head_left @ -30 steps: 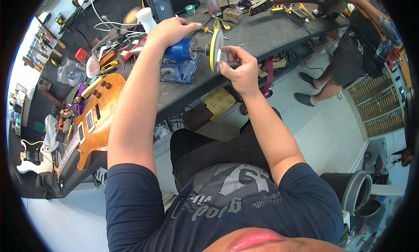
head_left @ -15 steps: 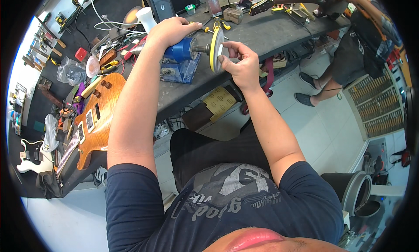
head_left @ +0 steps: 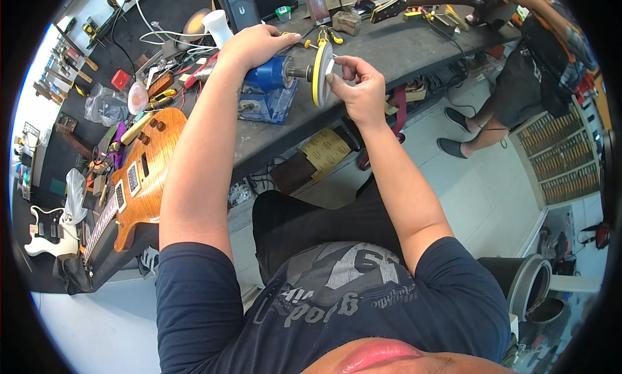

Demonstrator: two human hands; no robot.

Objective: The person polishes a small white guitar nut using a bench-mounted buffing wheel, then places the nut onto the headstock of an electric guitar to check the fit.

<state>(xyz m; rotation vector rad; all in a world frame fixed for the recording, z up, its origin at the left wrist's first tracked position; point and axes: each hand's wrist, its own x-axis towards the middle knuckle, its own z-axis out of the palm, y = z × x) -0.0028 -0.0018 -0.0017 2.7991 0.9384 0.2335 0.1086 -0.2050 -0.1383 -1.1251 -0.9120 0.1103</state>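
Observation:
A blue bench motor point(head_left: 265, 76) stands at the front edge of the dark workbench. On its shaft is a yellow-rimmed grey disc point(head_left: 322, 76), facing right. My left hand point(head_left: 259, 45) lies over the motor's top, its fingers stretched toward the disc. To the right of the disc, my right hand point(head_left: 360, 89) pinches a small white piece point(head_left: 330, 67) between thumb and fingertips. That piece is at the disc's face; its exact kind is too small to tell.
An amber electric guitar point(head_left: 150, 173) lies left of my left arm, near a white guitar body point(head_left: 48, 231). Cables and hand tools crowd the bench. At the far right another person's arm point(head_left: 538, 4) is beside a guitar neck point(head_left: 421, 3). Yellow sandpaper sheets point(head_left: 326, 152) sit below the bench.
My right hand has shifted very slightly upward, and the white piece at the disc has changed its angle. My left hand and the motor stay in place.

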